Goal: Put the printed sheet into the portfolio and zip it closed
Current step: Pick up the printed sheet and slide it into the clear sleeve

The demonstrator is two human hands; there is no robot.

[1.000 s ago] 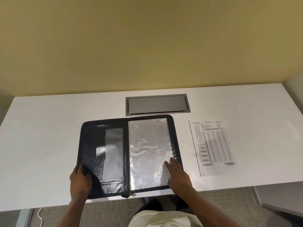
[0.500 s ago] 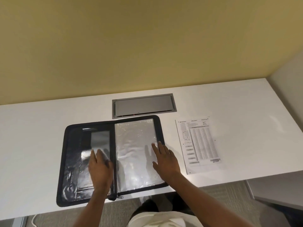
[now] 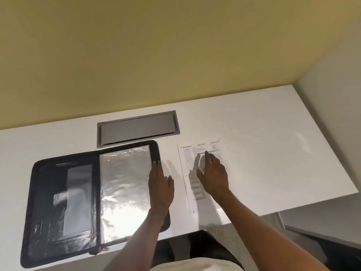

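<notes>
**Portfolio open, sheet still outside**

Portfolio (image 3: 93,194) lies unzipped on the counter (image 3: 273,163). Left hand (image 3: 160,184) flat on its right edge — fingers extended, holding nothing. Right hand (image 3: 214,173) spread wide over the printed sheet (image 3: 195,192), grasping nothing — contact unclear.

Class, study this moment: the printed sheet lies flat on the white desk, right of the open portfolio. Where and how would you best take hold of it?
Probably by its near edge. The printed sheet lies flat, so nothing stands up to pinch, but its near end reaches the front edge of the desk. The right hand, spread open over it, could slide it toward the person until that edge overhangs, then pinch from the front.
</notes>
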